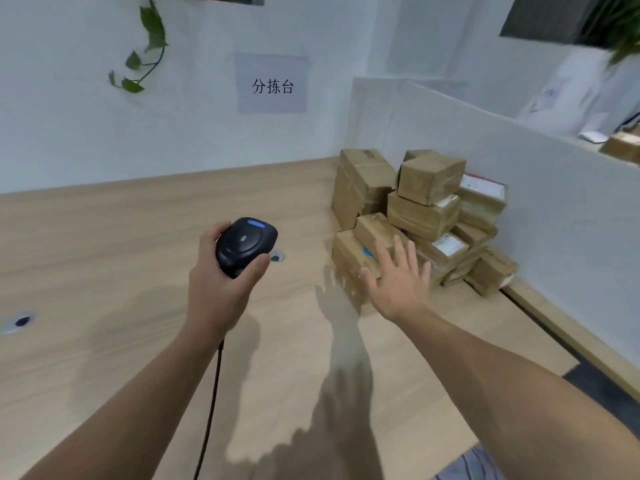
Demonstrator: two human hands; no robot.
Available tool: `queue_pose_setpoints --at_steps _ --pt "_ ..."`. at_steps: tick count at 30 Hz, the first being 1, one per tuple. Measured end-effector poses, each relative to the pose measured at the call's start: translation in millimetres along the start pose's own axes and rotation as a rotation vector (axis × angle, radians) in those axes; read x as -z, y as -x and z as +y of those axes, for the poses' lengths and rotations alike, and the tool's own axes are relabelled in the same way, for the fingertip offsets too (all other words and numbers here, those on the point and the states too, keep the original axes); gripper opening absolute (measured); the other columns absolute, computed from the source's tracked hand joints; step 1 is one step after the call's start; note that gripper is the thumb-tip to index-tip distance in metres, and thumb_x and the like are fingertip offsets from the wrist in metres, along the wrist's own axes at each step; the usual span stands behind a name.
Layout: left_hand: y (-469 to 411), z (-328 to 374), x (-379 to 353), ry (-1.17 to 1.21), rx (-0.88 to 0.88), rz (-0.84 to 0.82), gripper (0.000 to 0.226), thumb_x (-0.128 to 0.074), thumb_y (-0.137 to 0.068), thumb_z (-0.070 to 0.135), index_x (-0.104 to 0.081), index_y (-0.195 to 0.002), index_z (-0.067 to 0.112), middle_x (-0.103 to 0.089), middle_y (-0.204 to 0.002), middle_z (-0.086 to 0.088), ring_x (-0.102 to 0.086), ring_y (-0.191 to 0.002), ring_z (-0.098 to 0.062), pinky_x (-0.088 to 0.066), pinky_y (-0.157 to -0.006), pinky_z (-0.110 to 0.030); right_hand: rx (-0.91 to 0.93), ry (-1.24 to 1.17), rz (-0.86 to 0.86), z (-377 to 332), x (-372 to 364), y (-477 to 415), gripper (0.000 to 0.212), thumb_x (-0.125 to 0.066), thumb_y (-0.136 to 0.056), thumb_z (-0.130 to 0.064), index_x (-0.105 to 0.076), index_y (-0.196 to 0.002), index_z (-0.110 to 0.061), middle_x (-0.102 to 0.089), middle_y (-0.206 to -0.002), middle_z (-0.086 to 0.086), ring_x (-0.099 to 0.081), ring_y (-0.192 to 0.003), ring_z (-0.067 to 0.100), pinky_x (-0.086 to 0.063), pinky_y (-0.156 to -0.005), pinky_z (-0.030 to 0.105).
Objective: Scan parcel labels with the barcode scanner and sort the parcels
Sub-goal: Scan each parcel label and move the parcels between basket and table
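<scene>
My left hand (pixel 218 285) grips a black barcode scanner (pixel 246 242) with a blue light on top, held upright above the wooden table (pixel 104 244); its black cable hangs down past my wrist. My right hand (pixel 398 277) is spread flat with straight fingers, hovering just in front of a pile of brown cardboard parcels (pixel 422 216) stacked in the table's right corner. Several parcels carry white labels; one low box (pixel 349 258) by my fingers has a blue mark. I cannot tell whether the hand touches a box.
A white partition (pixel 519 174) runs along the right behind the parcels, and a white wall with a paper sign (pixel 272 85) closes the back. Two cable grommets (pixel 21 321) sit in the tabletop. More boxes (pixel 623 147) lie beyond the partition.
</scene>
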State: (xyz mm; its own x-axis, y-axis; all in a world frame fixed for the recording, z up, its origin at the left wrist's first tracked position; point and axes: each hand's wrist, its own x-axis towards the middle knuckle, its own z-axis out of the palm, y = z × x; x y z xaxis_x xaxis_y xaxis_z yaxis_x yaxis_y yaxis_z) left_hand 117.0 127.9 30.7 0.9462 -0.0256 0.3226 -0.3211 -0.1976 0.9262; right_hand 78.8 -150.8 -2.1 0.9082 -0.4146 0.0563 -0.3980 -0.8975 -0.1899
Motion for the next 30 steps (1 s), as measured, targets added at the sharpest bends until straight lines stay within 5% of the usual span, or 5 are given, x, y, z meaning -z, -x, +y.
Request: queue_pose_setpoints --at_steps 9,16,19,27,30 --pt "-70 12 -92 0.025 -0.051 -0.035 0.071 -0.07 -0.065 0.059 -0.046 -0.129 0.042 -0.062 -0.11 0.037 -0.061 -0.104 0.007 -0.045 -0.085 -0.01 -0.06 0.011 0.242 52 68 -126 0.068 -0.031 -0.1 -0.061 -0.008 -0.159 -0.036 0.003 -0.169 0.001 0.011 -0.155 0.025 -0.003 -0.121 0.064" --pt "-66 32 -135 -0.031 -0.054 0.082 0.066 -0.075 -0.07 0.044 -0.045 -0.129 0.035 -0.06 -0.101 0.043 -0.062 -0.091 0.014 -0.043 -0.074 -0.003 -0.04 -0.1 0.146 79 97 -211 0.081 -0.055 -0.094 -0.061 -0.009 -0.158 -0.043 0.007 -0.169 0.001 0.015 -0.153 0.033 -0.013 -0.111 0.076" --pt "-50 36 -143 -0.058 -0.036 0.175 0.071 -0.073 -0.068 0.05 -0.046 -0.131 0.034 -0.063 -0.103 0.039 -0.063 -0.096 0.008 -0.048 -0.086 -0.018 0.016 -0.155 0.055 93 96 -230 0.071 -0.061 -0.095 -0.048 -0.028 -0.156 -0.034 -0.006 -0.169 0.004 0.015 -0.153 0.035 -0.021 -0.114 0.069" --pt "-8 38 -142 -0.081 0.053 0.344 0.066 -0.078 -0.065 0.049 -0.049 -0.124 0.051 -0.065 -0.11 0.025 -0.062 -0.086 -0.017 -0.05 -0.073 -0.039 0.549 -0.431 0.239 97 78 -205 0.057 -0.071 -0.09 -0.037 -0.055 -0.141 -0.016 -0.048 -0.146 0.015 -0.029 -0.14 0.043 -0.012 -0.12 0.04" --pt "13 35 -132 -0.149 0.044 0.408 0.063 -0.075 -0.071 0.034 -0.049 -0.128 0.04 -0.064 -0.109 0.031 -0.062 -0.098 0.008 -0.047 -0.081 -0.011 0.826 -0.549 0.218 69 40 -171 0.061 -0.074 -0.08 -0.041 -0.063 -0.133 -0.012 -0.056 -0.137 0.018 -0.035 -0.137 0.044 -0.019 -0.12 0.058"
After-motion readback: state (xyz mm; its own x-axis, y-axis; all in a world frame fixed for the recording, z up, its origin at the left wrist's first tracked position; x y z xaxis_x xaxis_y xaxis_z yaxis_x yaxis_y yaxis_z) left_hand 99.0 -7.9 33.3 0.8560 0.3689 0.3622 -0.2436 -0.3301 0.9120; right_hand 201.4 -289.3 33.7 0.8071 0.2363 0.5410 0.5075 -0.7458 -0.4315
